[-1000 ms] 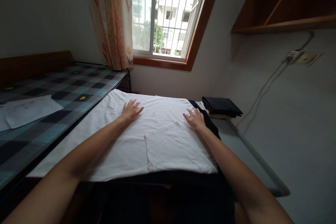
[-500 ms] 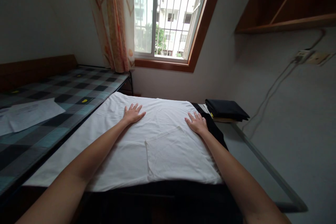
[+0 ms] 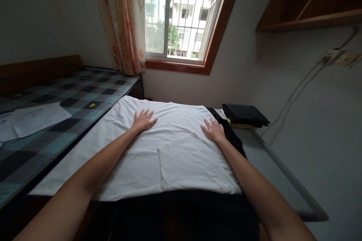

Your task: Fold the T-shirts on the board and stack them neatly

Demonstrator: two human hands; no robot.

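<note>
A white garment that looks like a T-shirt (image 3: 124, 175) lies spread over a dark cloth (image 3: 198, 211), with a sleeve-like flap (image 3: 181, 165) folded near its front edge. My left hand (image 3: 143, 120) rests palm down on the fabric, left of the middle, its fingers spread. Near the garment's right edge, my right hand (image 3: 214, 130) also lies flat with fingers apart. Neither hand grips anything. Small wrinkles run through the white fabric around both hands.
To the left is a bed with a checked mattress (image 3: 70, 120) and papers (image 3: 39, 118) on it. A folded black item (image 3: 244, 115) sits at the right, beside a glass-like tabletop (image 3: 271, 169). A curtain (image 3: 124, 26) hangs by the window (image 3: 183, 19); a wooden shelf (image 3: 313, 22) is at upper right.
The view has tilted slightly, so the scene sits a little higher in the picture. Both hands stay flat on the white garment in nearly the same places.
</note>
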